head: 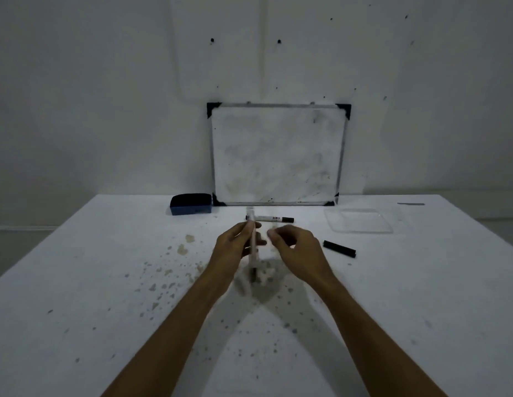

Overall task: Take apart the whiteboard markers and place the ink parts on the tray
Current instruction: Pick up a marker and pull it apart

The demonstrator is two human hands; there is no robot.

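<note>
Two bare forearms reach forward over a white, ink-speckled worktop (106,253) in dim light. The left hand (235,243) has its grip closed around a marker (253,247), held nearly upright with its dark tip pointing down just above the worktop; the marker is blurred. The right hand (295,247) is just beside it, apart from the marker, fingers loosely curled and thumb and forefinger close together; whether it grips anything cannot be told.

Just beyond the hands, a second marker (273,218) lies flat, its black cap pointing right. To the right of the right hand, a black cap (339,248) lies alone on the worktop. Farther back on the right sits a clear tray (361,227), with nothing seen in it. A small whiteboard (278,156) with smudges leans against the wall at the back. A blue eraser (191,204) sits just left of it.
</note>
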